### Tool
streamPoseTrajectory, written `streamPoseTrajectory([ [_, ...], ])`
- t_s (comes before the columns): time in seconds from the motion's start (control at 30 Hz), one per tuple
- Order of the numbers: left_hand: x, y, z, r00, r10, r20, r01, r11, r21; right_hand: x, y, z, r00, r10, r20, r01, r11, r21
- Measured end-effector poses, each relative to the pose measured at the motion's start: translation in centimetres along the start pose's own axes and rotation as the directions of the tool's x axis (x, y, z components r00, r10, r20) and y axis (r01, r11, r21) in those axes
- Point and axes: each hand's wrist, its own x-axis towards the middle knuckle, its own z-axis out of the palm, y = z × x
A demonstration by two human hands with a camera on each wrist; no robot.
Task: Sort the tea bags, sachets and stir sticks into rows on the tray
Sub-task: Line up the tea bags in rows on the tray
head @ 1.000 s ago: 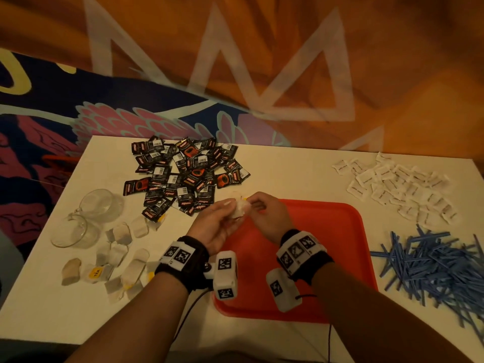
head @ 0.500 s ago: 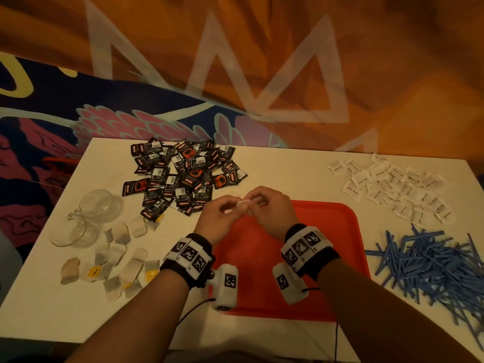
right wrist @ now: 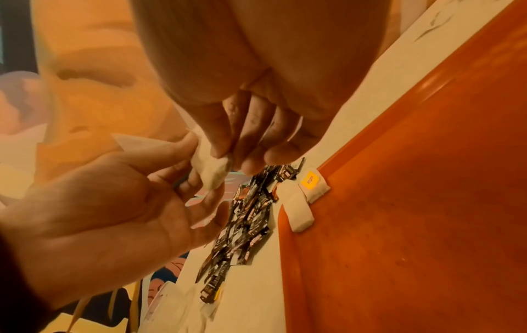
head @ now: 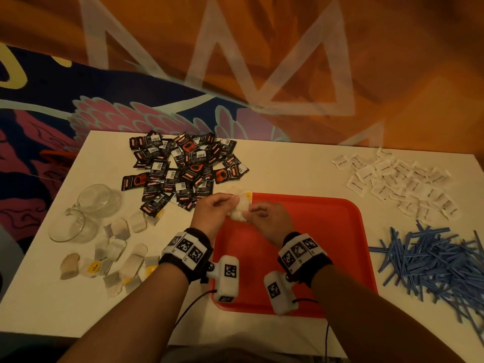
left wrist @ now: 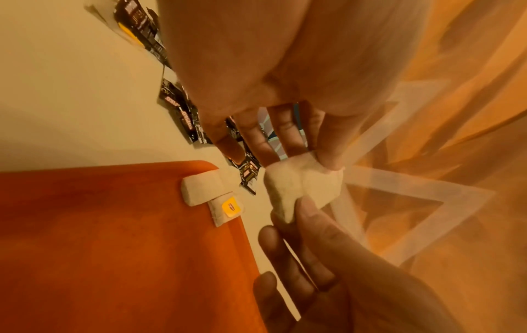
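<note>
Both hands hold one white tea bag (head: 238, 212) just above the far left corner of the red tray (head: 327, 244). My left hand (head: 227, 203) pinches its upper edge, seen close in the left wrist view as tea bag (left wrist: 302, 187) under left hand (left wrist: 325, 161). My right hand (head: 252, 211) pinches the lower end; the right wrist view shows right hand (right wrist: 225, 157) on the tea bag (right wrist: 211, 173). A second tea bag (left wrist: 204, 189) with a yellow tag (left wrist: 231, 207) lies on the tray's corner.
On the white table lie a heap of black sachets (head: 183, 169) far left, white sachets (head: 398, 184) far right, blue stir sticks (head: 440, 260) right of the tray, loose tea bags (head: 117, 247) and two glass cups (head: 86, 213) at the left.
Both hands have stayed over the tray's far left corner. The tea bag between them shows broader now than half a second ago, when only a thin edge was visible.
</note>
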Motion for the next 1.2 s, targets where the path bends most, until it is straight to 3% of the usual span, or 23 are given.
streamPoseTrajectory([
  [0.13,0.2,-1.4,-1.6,1.000,0.027,0.003,-0.026,0.927,0.374,1.2,1.3,0.1,0.987,0.156,0.028,-0.148,0.971,-0.187],
  [0.27,0.0,-3.1,-3.7,1.000,-0.015,0.011,0.008,0.885,0.466,2.8,2.5,0.0,0.952,0.306,0.029,-0.274,0.887,-0.372],
  [0.43,0.0,-5.0,-6.1,0.997,0.010,0.070,-0.057,0.705,0.707,5.0,3.3,1.1,0.909,0.418,0.003,-0.387,0.845,-0.369],
  [0.67,1.1,-6.6,-7.4,0.976,0.058,0.208,-0.208,0.514,0.832,7.2,2.9,2.4,0.899,0.437,-0.035,-0.405,0.796,-0.450],
  [0.87,2.8,-6.2,-5.8,0.912,0.087,0.402,-0.407,0.325,0.853,8.0,3.1,2.5,0.891,0.452,-0.040,-0.408,0.760,-0.506],
  [1.07,4.4,-4.9,-3.3,0.872,-0.048,0.487,-0.484,0.066,0.873,8.4,3.6,2.7,0.891,0.437,-0.124,-0.448,0.799,-0.402],
  [1.2,4.9,-4.7,-2.9,0.869,-0.124,0.479,-0.481,0.019,0.877,8.6,3.9,2.7,0.906,0.411,-0.100,-0.413,0.810,-0.415],
])
